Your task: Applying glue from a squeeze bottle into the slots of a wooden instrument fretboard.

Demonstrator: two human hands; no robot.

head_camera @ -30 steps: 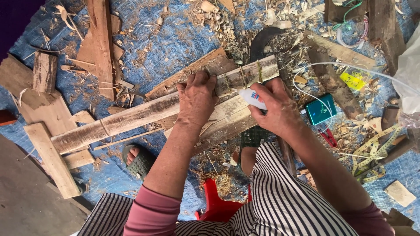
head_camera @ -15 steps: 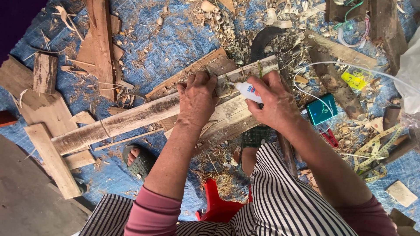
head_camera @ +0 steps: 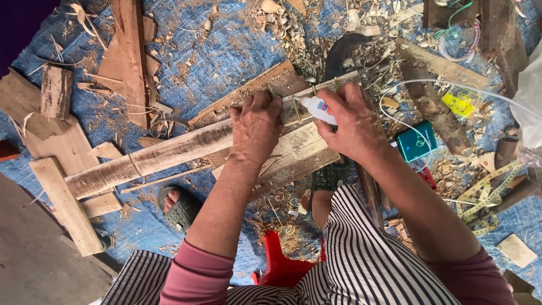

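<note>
Gluing over a long wooden strip, seen from the head camera.
The right hand (head_camera: pixel 353 127) grasps a small white glue bottle (head_camera: pixel 317 108), nozzle tipped leftward onto the weathered, pale strip (head_camera: pixel 169 155); the left hand (head_camera: pixel 255 127) presses flat on it, holding nothing.

A teal box (head_camera: pixel 416 141) lies right of the long plank (head_camera: pixel 169 155), a tape measure (head_camera: pixel 488 195) further right.
</note>
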